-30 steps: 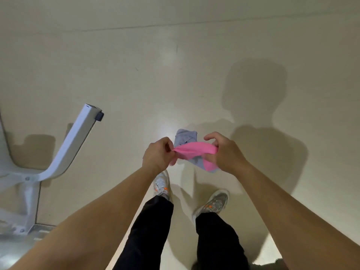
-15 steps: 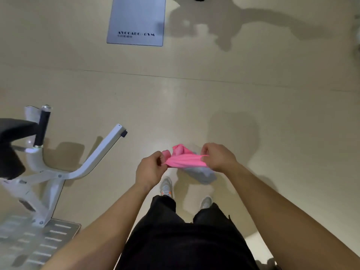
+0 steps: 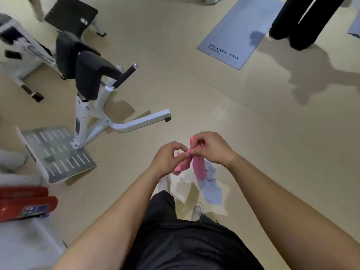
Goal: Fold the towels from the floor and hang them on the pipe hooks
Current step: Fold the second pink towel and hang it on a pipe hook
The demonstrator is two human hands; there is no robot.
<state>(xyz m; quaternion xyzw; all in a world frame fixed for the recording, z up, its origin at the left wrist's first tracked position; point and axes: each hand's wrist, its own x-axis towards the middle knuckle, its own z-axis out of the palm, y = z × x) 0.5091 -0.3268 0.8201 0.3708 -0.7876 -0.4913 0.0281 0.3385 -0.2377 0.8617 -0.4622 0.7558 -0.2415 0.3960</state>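
A pink towel (image 3: 198,167) hangs doubled over between my two hands, above the beige floor. My left hand (image 3: 167,157) pinches one end of it with fingers curled. My right hand (image 3: 210,147) grips the other end, and the two hands nearly touch. A pale grey towel (image 3: 212,184) dangles below my right hand, behind the pink one; how it is held is hidden. No pipe hooks are in view.
A white gym machine (image 3: 101,106) with black pads and a metal footplate (image 3: 56,152) stands to the left. Red objects (image 3: 25,203) lie at the lower left. A grey mat (image 3: 239,30) and another person's dark trouser legs (image 3: 303,18) are at the upper right.
My view has lifted and turned, bringing the machine, mat and another person into sight. My hands have come together, so the pink towel now hangs folded in two with the grey one dangling lower.
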